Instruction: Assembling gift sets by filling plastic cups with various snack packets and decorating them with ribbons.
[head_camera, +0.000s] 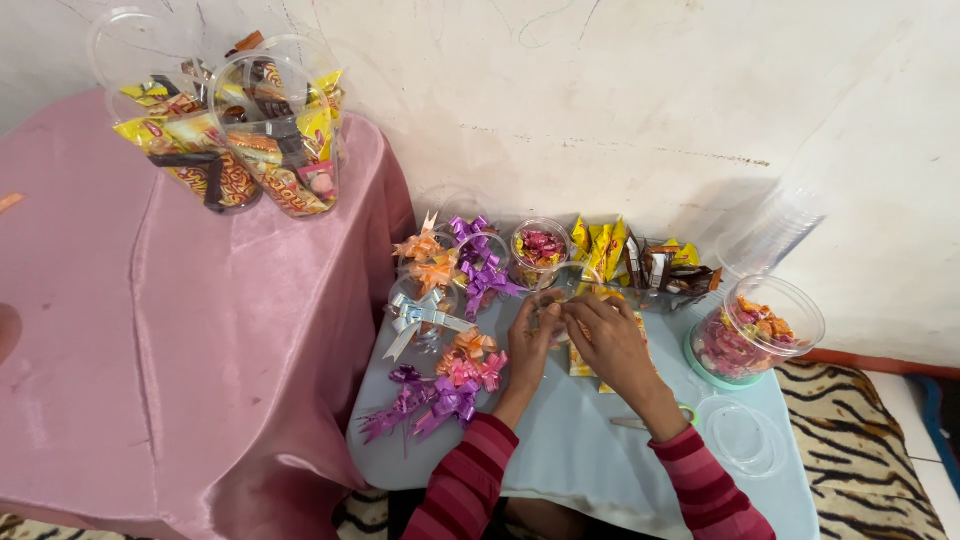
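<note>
Both hands meet at a clear plastic cup (562, 300) near the middle of the blue table (560, 440). The left hand (530, 345) and right hand (610, 340) curl closed around it. Ribbon bows (450, 330) lie at nine o'clock, a candy jar (755, 340) at three.

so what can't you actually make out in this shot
- Head view: what both hands hold; the left hand and right hand cover it, fingers curled over.
- Head view: candy kinds in the clear tub; too small.
- Head view: item under the right wrist, green bit; mostly hidden.

Low pale-blue table (590, 440) with ribbon bows (440, 400), sweet tubs (755, 340).
</note>
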